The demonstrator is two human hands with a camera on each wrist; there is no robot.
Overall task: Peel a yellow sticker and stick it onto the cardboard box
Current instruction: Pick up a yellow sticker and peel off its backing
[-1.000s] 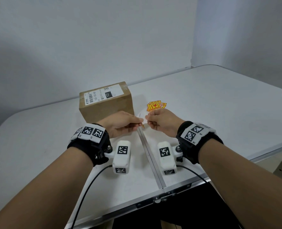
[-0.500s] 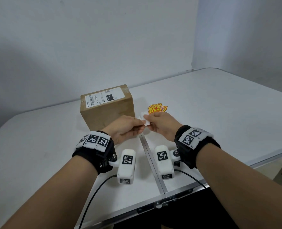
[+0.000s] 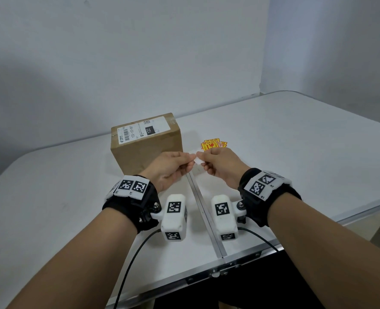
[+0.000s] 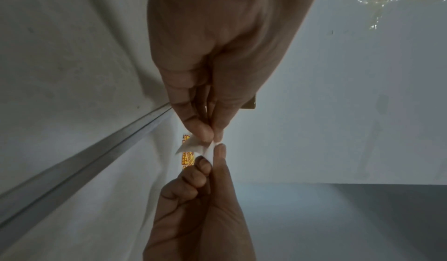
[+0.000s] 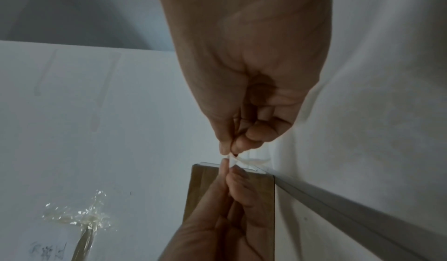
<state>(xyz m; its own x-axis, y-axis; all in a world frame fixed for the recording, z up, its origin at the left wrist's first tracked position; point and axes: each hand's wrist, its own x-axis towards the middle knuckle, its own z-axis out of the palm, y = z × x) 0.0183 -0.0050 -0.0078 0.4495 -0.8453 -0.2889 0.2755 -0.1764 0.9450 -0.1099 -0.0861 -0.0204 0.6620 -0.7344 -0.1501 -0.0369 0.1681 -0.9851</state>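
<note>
White folding table (image 3: 296, 152), metal centre seam (image 3: 203, 210), grey walls; both hands' fingers (image 4: 205, 131) pinch sticker (image 3: 198, 161).

Head cam: high, facing forward and down, wide; both forearms enter from the bottom corners, white folding table (image 3: 296, 152) fills mid-frame. Left wrist cam: very close, looks along the left hand (image 4: 217, 64) from frame top. Right wrist cam: same, along the right hand (image 5: 254, 73). All three share the fingertip meeting point and the table's metal centre seam (image 3: 203, 210).
</note>
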